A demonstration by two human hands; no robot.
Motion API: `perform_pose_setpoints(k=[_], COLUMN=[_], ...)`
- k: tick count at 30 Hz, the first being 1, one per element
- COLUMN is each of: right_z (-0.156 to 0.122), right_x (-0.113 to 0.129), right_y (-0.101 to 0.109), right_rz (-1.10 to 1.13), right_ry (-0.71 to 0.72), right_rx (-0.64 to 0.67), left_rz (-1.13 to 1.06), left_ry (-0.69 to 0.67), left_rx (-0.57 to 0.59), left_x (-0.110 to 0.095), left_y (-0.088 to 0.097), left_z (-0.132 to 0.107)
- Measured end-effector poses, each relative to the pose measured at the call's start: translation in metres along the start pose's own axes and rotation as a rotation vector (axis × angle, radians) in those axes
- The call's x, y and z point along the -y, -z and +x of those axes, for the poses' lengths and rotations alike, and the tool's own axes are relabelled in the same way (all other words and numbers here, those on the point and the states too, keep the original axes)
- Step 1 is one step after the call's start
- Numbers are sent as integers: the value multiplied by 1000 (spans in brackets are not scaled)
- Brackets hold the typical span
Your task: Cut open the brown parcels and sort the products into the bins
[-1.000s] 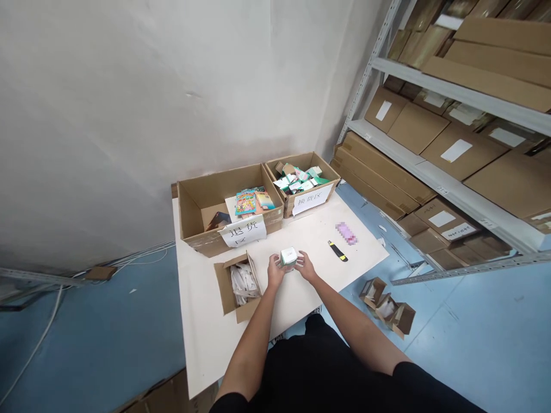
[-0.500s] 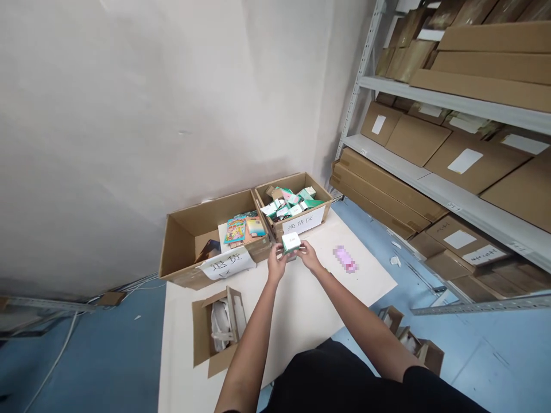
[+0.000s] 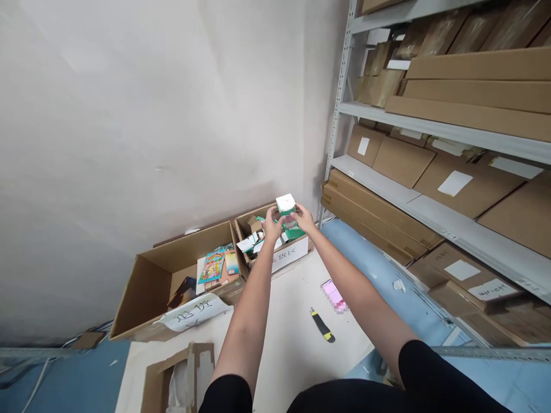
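A small white and green box (image 3: 286,203) is held between my two hands, above the right-hand carton (image 3: 310,241). My left hand (image 3: 272,225) grips its left side with curled fingers. On the other side, my right hand (image 3: 304,218) closes around the box's right edge. Below them, several white and green small boxes (image 3: 248,243) lie jumbled in that carton, partly hidden by my hands. A white paper label (image 3: 297,252) with handwritten characters is on the carton's front.
Left of it stands a larger carton (image 3: 129,298) with colourful booklets (image 3: 212,267). An open carton (image 3: 150,384) sits at the table's near left. A yellow and black utility knife (image 3: 322,326) and a blurred pink phone-like object (image 3: 333,295) lie on the table (image 3: 293,350). Loaded shelves (image 3: 374,166) rise at right.
Both hands have carried the small box forward from over the table to above the right-hand carton. The view has shifted, and the utility knife now shows.
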State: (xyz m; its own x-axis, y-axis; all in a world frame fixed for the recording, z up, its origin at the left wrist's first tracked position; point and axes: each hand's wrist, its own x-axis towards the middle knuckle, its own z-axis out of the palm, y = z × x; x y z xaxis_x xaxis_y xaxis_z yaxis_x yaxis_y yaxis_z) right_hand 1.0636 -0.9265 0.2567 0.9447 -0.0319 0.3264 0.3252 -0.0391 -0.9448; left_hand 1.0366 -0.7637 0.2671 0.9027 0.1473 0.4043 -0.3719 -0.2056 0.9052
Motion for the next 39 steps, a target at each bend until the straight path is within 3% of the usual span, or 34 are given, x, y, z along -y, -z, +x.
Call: perform_pose_setpoints(k=[2,5,8,12,17,22,25,28,31,33,36,39], right_z=[22,20,-15,-89,-201,-321,-394,-463,-516,-540,-564,-577], right_x=[-1,-11,-20,-16,1,5,3,-1,-12,-23,-40,-48], right_y=[6,7,-5,-45,-123,-214,-273,-325,-352,-350,-324,-291], right_rz=[-36,-94,-138,-168,-131,4,32,12,-192,-420,-722,-852], right_ry=[-30,-95,-72,67,67,-91,-155,-149,-96,-79,-138,-201], right_rx=[-12,-32,-17,95,255,418,502,662,846,908,941,954], left_rz=[54,143,183,252,332,431,526,643,714,717,724,739], left_ry=[81,164,108,12,37,191,293,397,459,492,498,421], left_rx=[-52,-128,-135,-123,-138,-207,-118,68,222,275,241,182], left_x=[-1,5,15,19,22,36,48,62,76,84,89,84], left_y=[-3,11,41,100,200,313,378,424,444,445,437,420], left_z=[17,11,-21,-82,-182,-312,-393,-466,-524,-550,-571,-572])
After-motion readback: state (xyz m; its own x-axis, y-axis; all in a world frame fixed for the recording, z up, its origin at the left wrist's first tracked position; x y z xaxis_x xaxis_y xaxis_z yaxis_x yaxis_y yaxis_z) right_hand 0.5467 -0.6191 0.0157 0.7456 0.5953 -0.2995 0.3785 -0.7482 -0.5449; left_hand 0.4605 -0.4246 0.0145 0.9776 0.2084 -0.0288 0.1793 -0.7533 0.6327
